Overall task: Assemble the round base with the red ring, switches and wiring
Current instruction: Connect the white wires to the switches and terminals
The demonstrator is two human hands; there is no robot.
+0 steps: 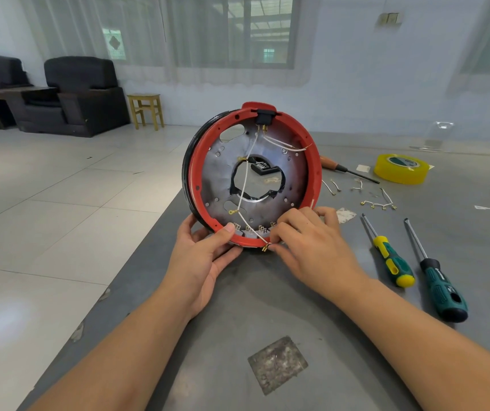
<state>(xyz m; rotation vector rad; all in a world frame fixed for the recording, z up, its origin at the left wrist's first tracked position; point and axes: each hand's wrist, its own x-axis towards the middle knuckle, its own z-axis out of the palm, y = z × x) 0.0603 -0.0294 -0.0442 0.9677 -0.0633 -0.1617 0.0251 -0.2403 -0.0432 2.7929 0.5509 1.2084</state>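
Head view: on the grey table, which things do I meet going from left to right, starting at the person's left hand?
Left hand → round base → right hand → yellow-green screwdriver → dark green screwdriver.

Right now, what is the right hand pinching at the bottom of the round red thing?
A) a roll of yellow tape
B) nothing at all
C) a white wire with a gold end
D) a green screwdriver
C: the right hand pinches the gold end of the white wire at the red ring's lower edge; the tape and both screwdrivers lie untouched on the table.
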